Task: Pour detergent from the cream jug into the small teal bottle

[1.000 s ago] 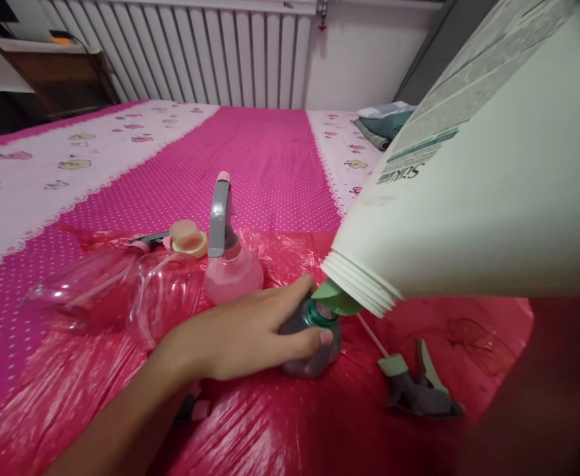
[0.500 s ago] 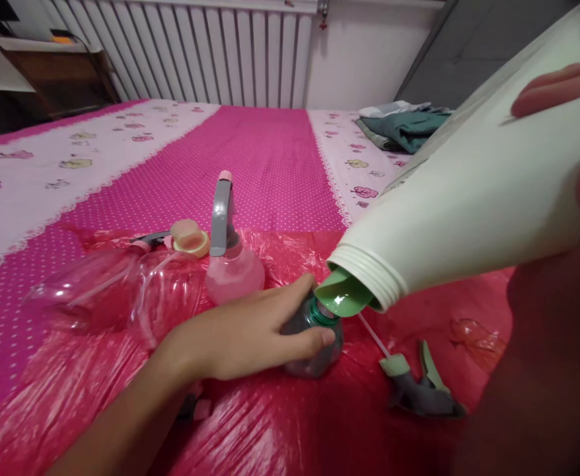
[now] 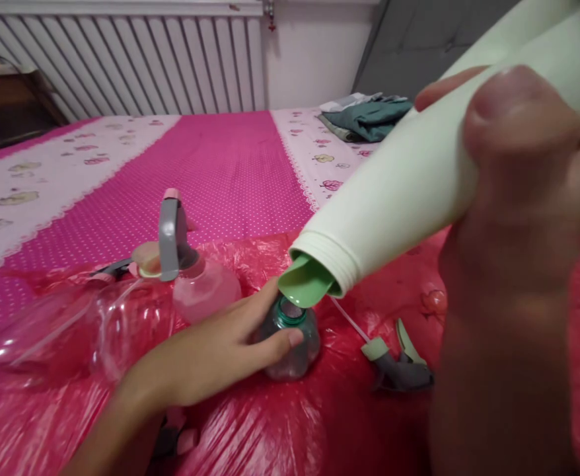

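Since the jug (image 3: 409,178) turned, label hidden, small bottle (image 3: 297,356) still below

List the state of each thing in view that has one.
Large pale bottle: uncapped, tilted mouth-down, green spout in its mouth
Small green-necked bottle: uncapped, upright
Left hand: closed around the small bottle
Right hand: holding the large bottle
Red plastic sheet: spread, wrinkled
Green-and-gray spray head: detached, lying on the sheet
Pink bottle: upright, gray spray head fitted
Clear bottle, far left: lying down
Cloths: piled
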Demonstrator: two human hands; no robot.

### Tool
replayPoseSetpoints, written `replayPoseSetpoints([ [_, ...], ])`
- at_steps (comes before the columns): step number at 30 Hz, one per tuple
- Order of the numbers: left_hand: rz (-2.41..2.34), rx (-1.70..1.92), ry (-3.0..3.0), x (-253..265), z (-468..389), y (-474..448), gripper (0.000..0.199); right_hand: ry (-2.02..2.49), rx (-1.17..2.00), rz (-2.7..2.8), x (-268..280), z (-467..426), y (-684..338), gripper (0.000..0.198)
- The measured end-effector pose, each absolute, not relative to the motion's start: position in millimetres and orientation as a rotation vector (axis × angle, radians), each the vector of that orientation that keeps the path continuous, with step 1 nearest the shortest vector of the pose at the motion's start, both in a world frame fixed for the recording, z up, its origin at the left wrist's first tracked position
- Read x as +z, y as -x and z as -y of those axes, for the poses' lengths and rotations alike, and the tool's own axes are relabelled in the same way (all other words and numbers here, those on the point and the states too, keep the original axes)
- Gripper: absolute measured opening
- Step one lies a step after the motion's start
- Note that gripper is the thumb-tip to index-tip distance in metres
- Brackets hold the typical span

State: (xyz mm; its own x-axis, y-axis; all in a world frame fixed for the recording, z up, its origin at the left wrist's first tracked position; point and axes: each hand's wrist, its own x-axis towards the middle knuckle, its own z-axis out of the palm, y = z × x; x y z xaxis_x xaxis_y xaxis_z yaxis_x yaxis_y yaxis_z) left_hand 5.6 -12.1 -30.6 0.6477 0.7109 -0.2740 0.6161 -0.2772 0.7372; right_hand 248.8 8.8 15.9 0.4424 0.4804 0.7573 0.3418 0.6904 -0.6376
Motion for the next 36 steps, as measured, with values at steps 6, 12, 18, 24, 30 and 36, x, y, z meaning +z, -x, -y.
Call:
replayPoseSetpoints([
  [6, -1.087, 0.044, -2.007, -28.2, 11.2, -5.0, 0.073, 0.744, 0.242, 1.005, 23.5, -13.4, -252.0, 0.06],
  [12, -1.214, -0.045, -2.004, -27.3, 13.3, -2.6, 0.089, 0.815, 0.203, 0.919, 24.3, -12.9, -252.0, 0.057],
  [18, -1.383, -0.073, -1.969, -30.8, 12.6, 2.4, 0.099, 0.85, 0.148, 0.856, 25.6, -13.5, -259.2, 0.064],
  [24, -1.45, -0.154, -1.946, -26.6, 14.2, 0.4, 0.103, 0.843, 0.185, 0.809, 30.7, -13.9, -257.3, 0.062],
  [30, -1.349, -0.094, -2.042, -32.9, 12.9, 7.8, 0.088, 0.862, 0.231, 0.733, 31.8, -12.5, -253.1, 0.049],
  [36, -1.247, -0.064, -2.169, -36.9, 10.0, 16.2, 0.083, 0.833, 0.204, 0.802, 28.9, -14.4, -253.7, 0.055],
])
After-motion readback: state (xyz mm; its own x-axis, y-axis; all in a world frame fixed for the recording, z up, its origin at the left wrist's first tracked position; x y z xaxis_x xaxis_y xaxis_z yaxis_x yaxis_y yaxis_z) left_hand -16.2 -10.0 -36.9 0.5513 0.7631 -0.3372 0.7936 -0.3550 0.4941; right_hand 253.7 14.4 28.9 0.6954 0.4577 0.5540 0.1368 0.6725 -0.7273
